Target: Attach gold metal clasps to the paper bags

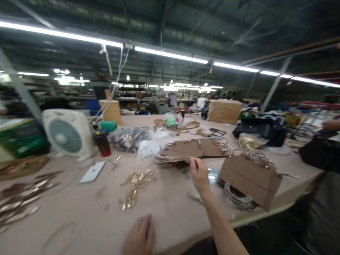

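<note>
Strip lights [170,55] run in a long row above a deep workshop, and below them a broad pale table [170,202] fills much of my view. From my remote seat I see my right grip [199,175] over the middle of the table, fingers curled in and drawn together, tips at the near edge of some flat brown bags [183,148]. My left grip [139,235] sits low at the bottom of the view, fingers side by side. With this much blur, I can't fairly tell whether either one has hold of anything. The brown bags lie just ahead of the right grip; another brown bag [247,177] rests tilted to its right, near the front edge of the table. Scattered gold hardware [135,186] lies between the left grip and some clear plastic [148,150]. Further left I have a phone [92,172], a dark cup [102,142] and a white fan [66,136].
</note>
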`<state>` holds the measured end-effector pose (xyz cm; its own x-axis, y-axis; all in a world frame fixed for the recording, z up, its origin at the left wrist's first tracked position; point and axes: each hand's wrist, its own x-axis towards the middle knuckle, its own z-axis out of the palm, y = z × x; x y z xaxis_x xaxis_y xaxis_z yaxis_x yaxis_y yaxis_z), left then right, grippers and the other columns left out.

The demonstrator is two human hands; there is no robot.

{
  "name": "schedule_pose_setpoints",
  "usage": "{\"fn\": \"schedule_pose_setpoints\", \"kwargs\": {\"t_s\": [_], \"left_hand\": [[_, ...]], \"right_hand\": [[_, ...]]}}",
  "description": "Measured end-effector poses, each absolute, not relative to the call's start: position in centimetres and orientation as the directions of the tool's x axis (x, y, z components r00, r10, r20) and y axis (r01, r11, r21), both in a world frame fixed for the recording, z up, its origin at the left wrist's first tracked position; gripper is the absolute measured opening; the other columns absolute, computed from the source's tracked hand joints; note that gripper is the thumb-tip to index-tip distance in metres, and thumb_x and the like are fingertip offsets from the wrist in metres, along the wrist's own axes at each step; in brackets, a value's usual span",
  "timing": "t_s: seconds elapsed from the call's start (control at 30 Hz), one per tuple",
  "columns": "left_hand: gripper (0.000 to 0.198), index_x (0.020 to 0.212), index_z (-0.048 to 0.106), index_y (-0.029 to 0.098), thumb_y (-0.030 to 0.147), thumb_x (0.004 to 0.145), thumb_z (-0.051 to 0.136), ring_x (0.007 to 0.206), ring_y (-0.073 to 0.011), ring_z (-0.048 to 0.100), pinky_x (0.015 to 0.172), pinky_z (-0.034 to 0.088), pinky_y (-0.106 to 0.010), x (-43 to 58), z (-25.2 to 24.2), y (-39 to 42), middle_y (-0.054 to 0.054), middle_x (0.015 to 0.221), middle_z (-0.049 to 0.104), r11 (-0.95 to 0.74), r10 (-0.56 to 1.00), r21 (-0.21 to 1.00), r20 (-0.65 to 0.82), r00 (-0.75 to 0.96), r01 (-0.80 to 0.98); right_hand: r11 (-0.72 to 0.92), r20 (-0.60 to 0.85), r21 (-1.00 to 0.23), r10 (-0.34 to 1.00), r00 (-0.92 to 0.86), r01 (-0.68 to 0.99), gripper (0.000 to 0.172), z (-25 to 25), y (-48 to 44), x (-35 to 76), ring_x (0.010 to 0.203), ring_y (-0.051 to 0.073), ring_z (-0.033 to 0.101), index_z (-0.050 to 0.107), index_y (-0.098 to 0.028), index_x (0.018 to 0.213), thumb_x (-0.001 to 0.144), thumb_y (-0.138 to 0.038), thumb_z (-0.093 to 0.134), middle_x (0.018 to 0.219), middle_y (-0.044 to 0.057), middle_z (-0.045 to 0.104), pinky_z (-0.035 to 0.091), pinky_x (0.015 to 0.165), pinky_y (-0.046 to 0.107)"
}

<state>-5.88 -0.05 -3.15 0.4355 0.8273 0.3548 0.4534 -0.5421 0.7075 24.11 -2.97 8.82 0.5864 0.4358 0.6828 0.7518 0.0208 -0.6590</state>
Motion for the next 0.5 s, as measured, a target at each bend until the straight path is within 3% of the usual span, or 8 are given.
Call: {"fn": "schedule_pose_setpoints", "kwargs": {"t_s": [0.13,0.2,0.27,0.37,0.43,0.5], "left_hand": [[0.035,0.118,0.072,0.022,0.041,0.097,0.052,0.103,-0.0269,0.070,0.100,0.052,-0.040,-6.5,-1.9,0.6,-0.010,0.114,0.075,-0.356,0.903,0.821,0.178,0.391,0.446],[0.037,0.111,0.074,0.020,0.047,0.096,0.056,0.101,-0.0271,0.070,0.098,0.052,-0.039,-6.6,-0.8,1.2,-0.011,0.108,0.076,-0.194,0.933,0.917,0.063,0.355,0.348],[0.048,0.107,0.073,0.015,0.057,0.095,0.054,0.092,-0.0265,0.071,0.089,0.056,-0.039,-6.5,0.3,1.5,-0.013,0.103,0.076,0.088,0.932,0.987,-0.129,0.339,0.134],[0.071,0.118,0.067,0.010,0.073,0.093,0.048,0.085,-0.0262,0.072,0.079,0.059,-0.040,-6.4,1.6,1.1,-0.019,0.107,0.075,0.522,0.792,0.825,-0.375,0.482,-0.217],[0.078,0.129,0.062,0.012,0.078,0.091,0.046,0.091,-0.0281,0.074,0.081,0.060,-0.043,-6.4,2.3,0.1,-0.019,0.115,0.074,0.654,0.691,0.697,-0.392,0.608,-0.294],[0.076,0.134,0.060,0.013,0.075,0.092,0.050,0.103,-0.0308,0.074,0.089,0.059,-0.045,-6.4,2.9,-1.1,-0.018,0.122,0.073,0.686,0.625,0.666,-0.334,0.705,-0.293]], "right_hand": [[0.183,0.689,-0.700,0.425,0.587,0.690,0.028,7.2,-8.6,19.0,0.106,0.023,0.069,0.070,-0.019,0.108,0.104,-0.039,0.050,0.112,0.010,0.076,0.052,0.096,0.040],[0.238,0.695,-0.706,0.415,0.587,0.667,0.024,6.2,-11.2,17.3,0.107,0.024,0.069,0.070,-0.019,0.102,0.103,-0.036,0.054,0.110,0.011,0.075,0.051,0.099,0.043],[0.283,0.677,-0.730,0.426,0.600,0.622,0.021,4.6,-14.1,16.2,0.104,0.024,0.070,0.069,-0.018,0.098,0.101,-0.035,0.058,0.108,0.011,0.075,0.052,0.097,0.044],[0.309,0.649,-0.755,0.484,0.587,0.579,0.016,2.0,-18.9,16.0,0.101,0.024,0.071,0.071,-0.019,0.096,0.098,-0.033,0.063,0.106,0.012,0.075,0.055,0.093,0.042],[0.308,0.649,-0.745,0.541,0.535,0.592,0.014,0.6,-22.1,16.6,0.096,0.025,0.072,0.073,-0.020,0.092,0.096,-0.032,0.066,0.100,0.012,0.076,0.058,0.087,0.040],[0.295,0.622,-0.743,0.636,0.457,0.601,0.015,0.0,-24.8,17.2,0.087,0.027,0.074,0.075,-0.023,0.086,0.093,-0.035,0.069,0.090,0.011,0.077,0.060,0.076,0.039]]}}
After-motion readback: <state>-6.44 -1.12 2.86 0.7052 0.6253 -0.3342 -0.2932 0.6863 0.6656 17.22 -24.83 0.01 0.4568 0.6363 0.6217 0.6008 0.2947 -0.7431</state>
